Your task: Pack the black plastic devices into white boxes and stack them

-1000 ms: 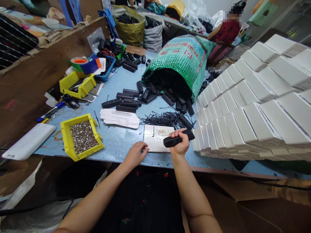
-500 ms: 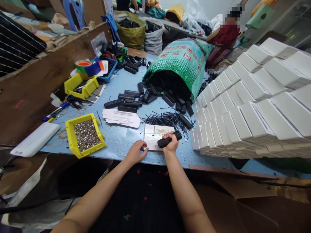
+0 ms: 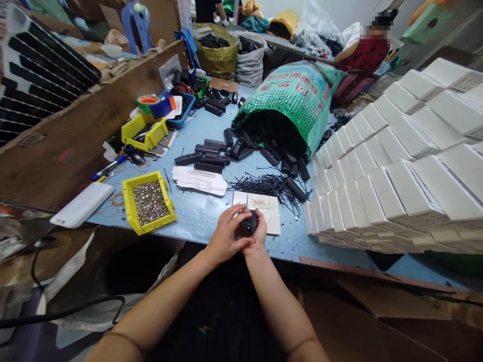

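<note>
My right hand (image 3: 259, 232) grips a black plastic bar-shaped part (image 3: 249, 223), turned end-on toward me above the near edge of a white tile (image 3: 266, 208) on the blue table (image 3: 196, 211). My left hand (image 3: 225, 232) is closed against the near end of that same part, fingers curled around it. Behind the tile lies a pile of thin black pins (image 3: 266, 183). More black parts (image 3: 206, 156) spill from a green woven sack (image 3: 290, 103) lying on its side.
A yellow bin of small metal screws (image 3: 150, 202) sits left of my hands, with white flat cards (image 3: 199, 180) behind it. Stacked white boxes (image 3: 396, 166) fill the right side. A white power bank (image 3: 82, 204), another yellow bin (image 3: 145, 132) and a tape roll (image 3: 148, 102) lie left. A person (image 3: 364, 45) sits far back.
My right hand drew the black part back toward me and turned it end-on. My left hand left the tile's edge and closed on the part. The view shifted to the left.
</note>
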`<state>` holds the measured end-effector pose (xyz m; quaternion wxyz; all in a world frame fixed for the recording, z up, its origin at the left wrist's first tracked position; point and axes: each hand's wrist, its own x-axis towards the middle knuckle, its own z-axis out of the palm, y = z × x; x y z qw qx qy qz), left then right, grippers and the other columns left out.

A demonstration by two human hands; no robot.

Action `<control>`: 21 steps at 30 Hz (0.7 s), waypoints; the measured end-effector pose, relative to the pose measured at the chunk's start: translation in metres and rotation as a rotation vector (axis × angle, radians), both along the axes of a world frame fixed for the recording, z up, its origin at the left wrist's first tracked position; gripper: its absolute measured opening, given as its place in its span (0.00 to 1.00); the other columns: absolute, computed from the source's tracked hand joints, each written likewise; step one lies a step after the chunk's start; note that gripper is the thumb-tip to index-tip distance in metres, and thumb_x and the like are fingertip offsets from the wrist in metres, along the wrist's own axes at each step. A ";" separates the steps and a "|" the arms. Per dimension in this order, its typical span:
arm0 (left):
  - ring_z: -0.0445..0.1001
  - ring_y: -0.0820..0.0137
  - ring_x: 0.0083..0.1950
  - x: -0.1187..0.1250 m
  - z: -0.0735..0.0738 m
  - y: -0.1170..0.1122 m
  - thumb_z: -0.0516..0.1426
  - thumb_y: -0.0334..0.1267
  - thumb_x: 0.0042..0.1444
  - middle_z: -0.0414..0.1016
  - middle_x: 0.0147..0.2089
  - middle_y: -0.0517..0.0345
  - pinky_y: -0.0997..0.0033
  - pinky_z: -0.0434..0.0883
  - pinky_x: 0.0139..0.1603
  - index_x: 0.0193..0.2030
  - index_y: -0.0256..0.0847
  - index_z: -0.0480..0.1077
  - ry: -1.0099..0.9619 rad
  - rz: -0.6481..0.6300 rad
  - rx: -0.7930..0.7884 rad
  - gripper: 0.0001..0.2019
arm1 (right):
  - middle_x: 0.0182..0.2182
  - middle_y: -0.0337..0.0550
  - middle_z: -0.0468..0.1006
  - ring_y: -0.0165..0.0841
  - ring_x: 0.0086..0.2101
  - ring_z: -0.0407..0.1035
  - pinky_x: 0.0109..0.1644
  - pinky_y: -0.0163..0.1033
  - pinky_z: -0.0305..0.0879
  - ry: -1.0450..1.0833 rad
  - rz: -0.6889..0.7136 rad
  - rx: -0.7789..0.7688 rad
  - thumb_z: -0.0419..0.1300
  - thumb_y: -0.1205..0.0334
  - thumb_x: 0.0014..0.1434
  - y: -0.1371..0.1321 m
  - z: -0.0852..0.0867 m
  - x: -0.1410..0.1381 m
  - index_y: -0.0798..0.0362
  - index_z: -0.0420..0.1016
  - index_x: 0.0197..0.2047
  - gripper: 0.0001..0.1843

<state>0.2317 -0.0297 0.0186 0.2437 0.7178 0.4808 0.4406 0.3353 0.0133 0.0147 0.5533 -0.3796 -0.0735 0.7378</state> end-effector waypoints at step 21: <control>0.71 0.55 0.57 -0.088 -0.009 -0.016 0.69 0.49 0.39 0.78 0.48 0.50 0.47 0.47 0.67 0.46 0.45 0.71 -0.125 0.041 -0.055 0.26 | 0.28 0.43 0.72 0.36 0.32 0.70 0.35 0.41 0.71 -0.252 0.548 0.213 0.46 0.37 0.59 -0.038 -0.008 -0.084 0.50 0.73 0.30 0.27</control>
